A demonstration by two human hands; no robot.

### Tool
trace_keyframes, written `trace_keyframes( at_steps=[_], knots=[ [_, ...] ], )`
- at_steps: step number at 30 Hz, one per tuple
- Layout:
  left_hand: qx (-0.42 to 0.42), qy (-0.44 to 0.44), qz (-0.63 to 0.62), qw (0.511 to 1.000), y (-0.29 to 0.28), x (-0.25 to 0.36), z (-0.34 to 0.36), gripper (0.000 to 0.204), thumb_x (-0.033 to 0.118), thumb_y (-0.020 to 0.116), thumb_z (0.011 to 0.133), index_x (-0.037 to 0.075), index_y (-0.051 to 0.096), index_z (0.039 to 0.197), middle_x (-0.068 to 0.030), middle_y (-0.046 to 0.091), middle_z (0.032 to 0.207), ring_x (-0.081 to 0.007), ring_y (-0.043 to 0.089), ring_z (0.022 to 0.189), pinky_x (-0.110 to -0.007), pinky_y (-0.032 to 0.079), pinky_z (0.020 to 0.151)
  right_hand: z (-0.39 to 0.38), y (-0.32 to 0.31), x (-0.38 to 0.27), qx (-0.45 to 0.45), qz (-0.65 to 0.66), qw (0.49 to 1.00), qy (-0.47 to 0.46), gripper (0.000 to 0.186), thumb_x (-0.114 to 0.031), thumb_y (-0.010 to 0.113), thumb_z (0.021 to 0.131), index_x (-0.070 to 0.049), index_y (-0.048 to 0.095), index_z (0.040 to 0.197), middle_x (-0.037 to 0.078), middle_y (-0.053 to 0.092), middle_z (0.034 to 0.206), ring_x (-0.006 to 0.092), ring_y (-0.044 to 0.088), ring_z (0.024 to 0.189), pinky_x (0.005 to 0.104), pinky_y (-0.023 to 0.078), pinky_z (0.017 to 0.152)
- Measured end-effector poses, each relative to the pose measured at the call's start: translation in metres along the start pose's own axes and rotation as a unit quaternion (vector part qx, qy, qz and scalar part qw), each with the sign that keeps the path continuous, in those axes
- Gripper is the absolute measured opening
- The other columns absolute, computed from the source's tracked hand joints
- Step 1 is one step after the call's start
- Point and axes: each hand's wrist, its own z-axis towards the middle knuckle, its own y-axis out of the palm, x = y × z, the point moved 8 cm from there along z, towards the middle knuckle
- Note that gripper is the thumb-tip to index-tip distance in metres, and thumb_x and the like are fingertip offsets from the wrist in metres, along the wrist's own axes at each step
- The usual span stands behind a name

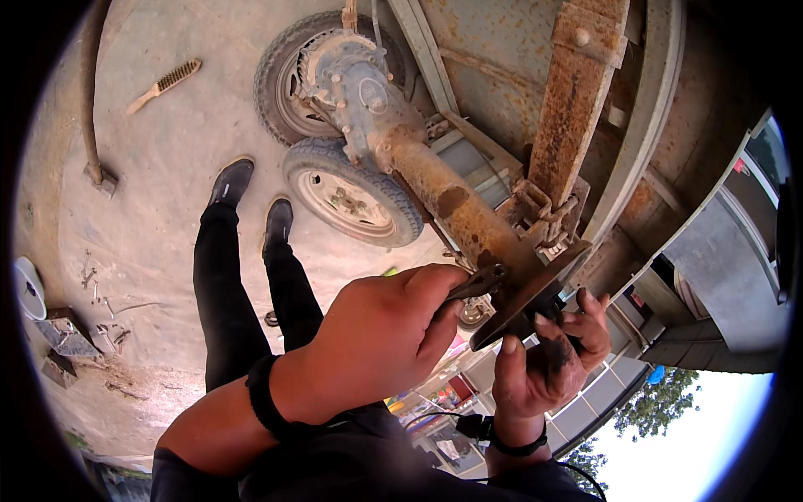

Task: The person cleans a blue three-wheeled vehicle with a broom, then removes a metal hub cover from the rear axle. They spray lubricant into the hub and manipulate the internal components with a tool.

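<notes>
The round metal disc (523, 305) was at the end of a rusty axle tube (452, 197), toward four o'clock from the middle of my view. My left hand (376, 330) was closed on a small dark tool (483, 281), whose tip was near the disc, on its nine o'clock side. My right hand (548, 368) was at five o'clock of the disc, its fingers half curled and the thumb apart; I cannot tell if it gripped a black part (548, 303) there. From the disc, the tube ran toward eleven o'clock to a grey gear housing (364, 105); a wheel (351, 201) lay at ten, a rusty beam (577, 100) above at twelve. Farther, toward ten o'clock of my view, a wire brush (171, 82) lay on the floor (159, 192).
</notes>
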Motion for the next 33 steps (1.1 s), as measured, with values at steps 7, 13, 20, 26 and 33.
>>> trace_keyframes(
  at_steps=[7, 13, 20, 26, 33],
  knots=[
    [0.022, 0.002, 0.032, 0.999, -0.002, 0.006, 0.0, 0.029, 0.008, 0.072, 0.089, 0.001, 0.059, 0.114, -0.0149, 0.067, 0.07, -0.0326, 0.067, 0.057, -0.038, 0.05, 0.051, 0.002, -0.002, 0.002, 0.015, -0.008, 1.0, 0.01, 0.029, -0.026, 0.087, 0.072, -0.012, 0.073, 0.094, 0.007, 0.053, 0.104, 0.0323, 0.052, 0.125, 0.0621, 0.025, 0.119],
    [0.022, 0.003, 0.056, 0.998, -0.002, 0.01, 0.0, 0.028, 0.007, 0.071, 0.088, 0.0, 0.058, 0.112, -0.0145, 0.066, 0.069, -0.0323, 0.066, 0.056, -0.039, 0.05, 0.05, 0.002, -0.001, 0.001, 0.01, -0.001, 1.0, 0.001, 0.029, -0.024, 0.084, 0.075, -0.01, 0.073, 0.097, 0.009, 0.052, 0.105, 0.0335, 0.05, 0.127, 0.0633, 0.024, 0.12],
    [0.039, 0.051, 0.183, 0.981, 0.005, 0.017, -0.001, 0.027, 0.008, 0.068, 0.089, -0.001, 0.058, 0.112, -0.0139, 0.066, 0.071, -0.0315, 0.066, 0.057, -0.04, 0.05, 0.05, 0.001, 0.0, 0.0, 0.002, 0.004, 1.0, -0.005, 0.03, -0.022, 0.083, 0.077, -0.008, 0.072, 0.101, 0.011, 0.051, 0.107, 0.0352, 0.049, 0.128, 0.0647, 0.022, 0.12],
    [0.012, -0.022, 0.078, 0.997, 0.002, 0.011, -0.002, 0.023, 0.013, 0.068, 0.088, 0.001, 0.06, 0.106, -0.0127, 0.065, 0.074, -0.0311, 0.064, 0.056, -0.042, 0.05, 0.05, 0.001, 0.0, 0.001, -0.005, -0.001, 1.0, -0.01, 0.031, -0.024, 0.083, 0.078, -0.009, 0.072, 0.103, 0.011, 0.051, 0.107, 0.0353, 0.049, 0.129, 0.0645, 0.023, 0.12],
    [-0.037, 0.001, 0.092, 0.995, -0.008, 0.007, 0.013, 0.019, 0.007, 0.069, 0.088, 0.002, 0.065, 0.107, -0.0141, 0.068, 0.076, -0.0338, 0.068, 0.065, -0.041, 0.051, 0.056, 0.001, 0.0, 0.002, -0.006, -0.007, 1.0, -0.007, 0.032, -0.031, 0.083, 0.08, -0.009, 0.072, 0.101, 0.011, 0.051, 0.106, 0.0348, 0.049, 0.129, 0.0645, 0.024, 0.12]
  ],
)
